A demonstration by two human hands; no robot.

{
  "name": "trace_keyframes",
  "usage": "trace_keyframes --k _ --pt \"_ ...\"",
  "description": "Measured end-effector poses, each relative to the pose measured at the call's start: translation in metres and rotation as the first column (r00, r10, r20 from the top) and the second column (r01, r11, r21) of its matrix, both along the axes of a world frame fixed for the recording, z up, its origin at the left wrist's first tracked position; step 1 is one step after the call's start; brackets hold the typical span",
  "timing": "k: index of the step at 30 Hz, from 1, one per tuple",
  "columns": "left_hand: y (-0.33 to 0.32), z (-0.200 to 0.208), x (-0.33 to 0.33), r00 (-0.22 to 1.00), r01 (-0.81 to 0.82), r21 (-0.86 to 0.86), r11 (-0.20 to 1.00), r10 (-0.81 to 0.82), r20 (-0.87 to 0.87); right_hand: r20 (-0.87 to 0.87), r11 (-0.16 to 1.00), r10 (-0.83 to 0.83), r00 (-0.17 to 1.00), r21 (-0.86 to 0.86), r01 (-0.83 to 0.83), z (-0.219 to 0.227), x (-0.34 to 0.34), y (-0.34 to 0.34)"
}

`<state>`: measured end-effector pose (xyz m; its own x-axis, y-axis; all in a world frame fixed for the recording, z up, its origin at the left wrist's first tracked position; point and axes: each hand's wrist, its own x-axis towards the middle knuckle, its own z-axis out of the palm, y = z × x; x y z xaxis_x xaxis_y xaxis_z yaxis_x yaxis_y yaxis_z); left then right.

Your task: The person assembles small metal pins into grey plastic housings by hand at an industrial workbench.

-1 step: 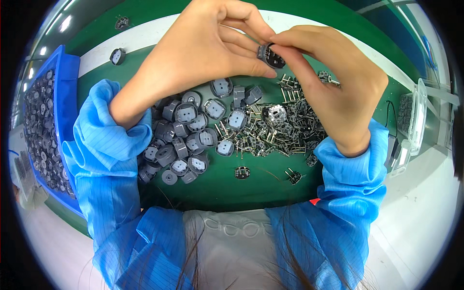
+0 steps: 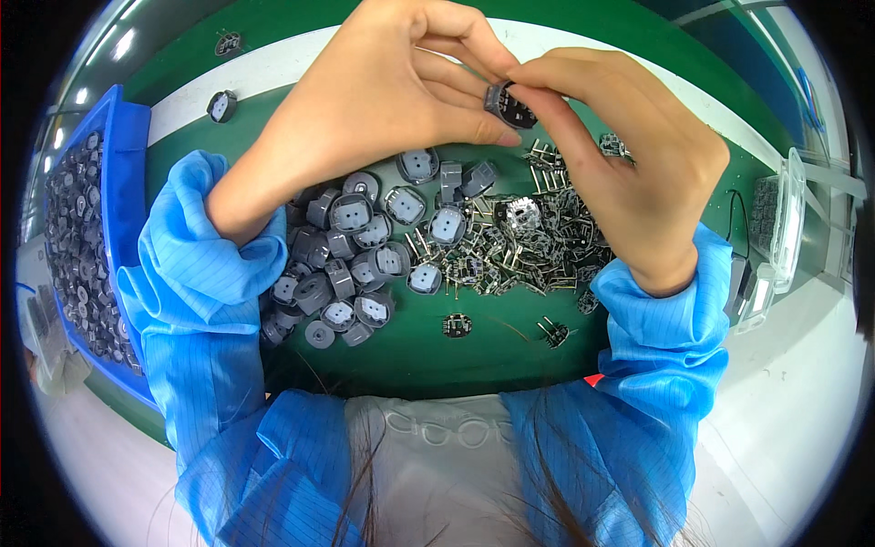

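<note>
The right hand (image 2: 643, 146) covers part of the grey housing (image 2: 498, 100) (its inner details too small to tell).

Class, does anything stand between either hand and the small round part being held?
Nothing visible does: the left hand holds the round part directly, and the right hand has its fingers on the upper edge.

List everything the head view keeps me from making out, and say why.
- Head view: part of the round part's rim, covered by the right hand's fingertips.
- Head view: table area beneath the left hand, hidden by it.
- Head view: the blue bin's floor, buried under grey parts.
- Head view: clear box's contents, too small to identify.
</note>
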<state>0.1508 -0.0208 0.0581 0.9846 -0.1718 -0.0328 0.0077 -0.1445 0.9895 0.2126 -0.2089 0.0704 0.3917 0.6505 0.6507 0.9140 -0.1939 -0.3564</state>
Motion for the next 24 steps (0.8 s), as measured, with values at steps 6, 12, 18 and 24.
trace_keyframes --k 6,12,18,24 --pt "0.01 -0.001 -0.002 0.996 -0.085 -0.151 0.985 0.078 -0.047 0.075 0.999 0.02 0.997 -0.04 -0.018 0.007 -0.005 0.012" --pt "0.014 -0.019 0.023 0.937 0.154 -0.314 0.937 -0.037 0.348 -0.844 0.975 0.166 0.51 0.063 -0.212 -0.009 0.003 0.003" --pt "0.007 0.032 0.013 0.987 -0.157 0.089 0.984 0.16 -0.029 -0.75 0.998 0.037 0.661 -0.002 -0.058 -0.008 0.008 -0.002" --pt "0.078 -0.01 0.039 0.92 -0.391 0.511 0.765 0.329 0.212 -0.41 0.871 -0.232 0.882 -0.491 0.001 0.005 0.015 -0.024"
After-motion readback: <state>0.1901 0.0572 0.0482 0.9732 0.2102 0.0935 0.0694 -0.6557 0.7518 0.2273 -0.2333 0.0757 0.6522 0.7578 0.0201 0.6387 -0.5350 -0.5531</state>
